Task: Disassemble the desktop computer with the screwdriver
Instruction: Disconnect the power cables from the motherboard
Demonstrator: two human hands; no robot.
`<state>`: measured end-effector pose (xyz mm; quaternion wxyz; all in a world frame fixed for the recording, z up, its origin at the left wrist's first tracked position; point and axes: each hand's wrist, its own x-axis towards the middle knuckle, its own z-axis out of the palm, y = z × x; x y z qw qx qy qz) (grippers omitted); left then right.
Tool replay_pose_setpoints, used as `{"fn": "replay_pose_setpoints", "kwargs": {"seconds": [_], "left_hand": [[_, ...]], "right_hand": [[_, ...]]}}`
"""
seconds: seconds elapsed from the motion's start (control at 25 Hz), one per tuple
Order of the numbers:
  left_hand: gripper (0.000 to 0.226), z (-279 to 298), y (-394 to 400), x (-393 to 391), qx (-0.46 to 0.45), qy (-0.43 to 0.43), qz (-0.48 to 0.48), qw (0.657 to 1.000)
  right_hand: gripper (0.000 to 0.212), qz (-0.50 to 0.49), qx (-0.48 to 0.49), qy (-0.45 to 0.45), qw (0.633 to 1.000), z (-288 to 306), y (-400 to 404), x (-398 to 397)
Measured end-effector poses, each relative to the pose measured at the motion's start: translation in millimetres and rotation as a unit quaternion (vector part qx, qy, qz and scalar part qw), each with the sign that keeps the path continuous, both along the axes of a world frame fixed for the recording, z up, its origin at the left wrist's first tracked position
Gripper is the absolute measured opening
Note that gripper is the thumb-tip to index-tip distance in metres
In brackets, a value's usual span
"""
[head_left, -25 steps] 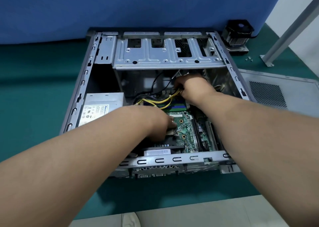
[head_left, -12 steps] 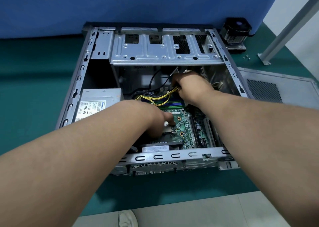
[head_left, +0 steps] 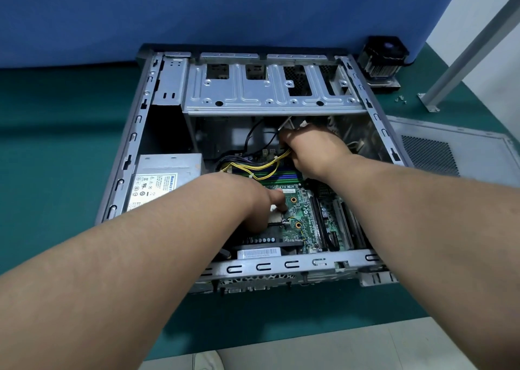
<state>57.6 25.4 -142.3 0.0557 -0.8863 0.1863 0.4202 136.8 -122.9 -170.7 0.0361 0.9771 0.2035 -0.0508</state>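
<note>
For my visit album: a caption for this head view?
Both hands, left and right, work inside the open grey metal computer case over its green motherboard.

Head view, steeply down, near open case [head_left: 374,116]

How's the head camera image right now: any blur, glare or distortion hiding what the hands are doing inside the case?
Head view: sharp around the motherboard; wide-angle bowing at the edges enlarges the forearms; no strong glare; the case interior's far left corner is in deep shadow; the right hand hides the connector it grips.
</note>
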Motion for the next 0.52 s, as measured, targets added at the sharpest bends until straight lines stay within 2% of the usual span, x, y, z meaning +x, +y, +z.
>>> {"fn": "replay_pose_setpoints", "kwargs": {"seconds": [0.52], "left_hand": [[0.08,-0.1,-0.1,-1.6,-0.009,-0.009,-0.01,1.0]], "right_hand": [[0.044,0.01,0.002,-0.047,0.999,-9.2,-5.8,1.0]]}}
